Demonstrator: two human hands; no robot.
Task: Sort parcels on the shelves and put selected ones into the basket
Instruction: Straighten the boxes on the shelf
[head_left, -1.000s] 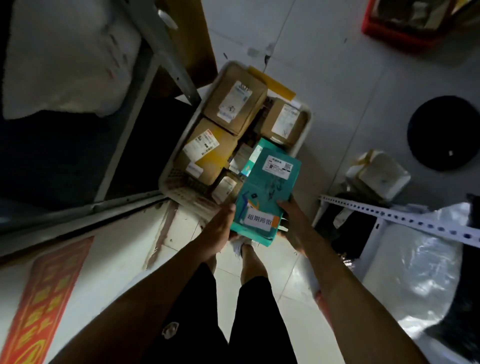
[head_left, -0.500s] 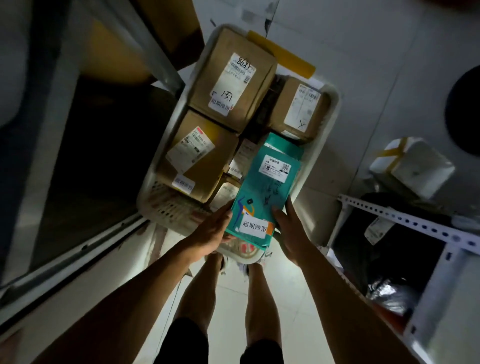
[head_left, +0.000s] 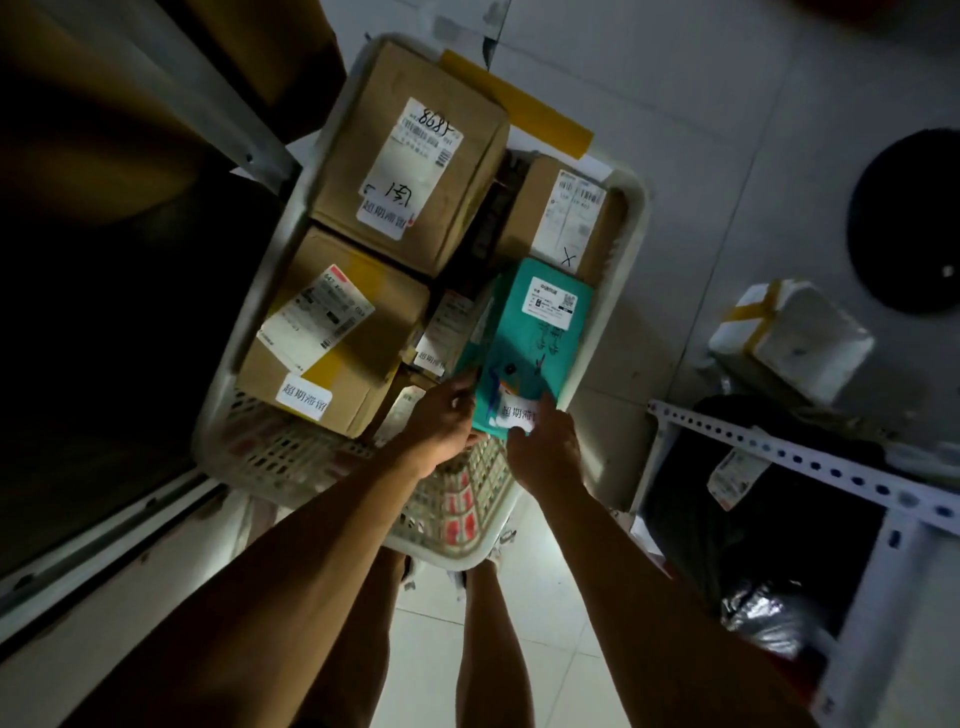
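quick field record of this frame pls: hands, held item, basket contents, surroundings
left hand: grips the near left edge of the teal flat parcel
right hand: holds the parcel's near right corner, fingers over its white sticker
teal flat parcel: over the right side of the white plastic lattice basket, being lowered in
basket contents: three brown cardboard boxes with white labels, plus smaller parcels between them
surroundings: white foam box with yellow tape on the tiled floor; perforated white metal shelf rail at right
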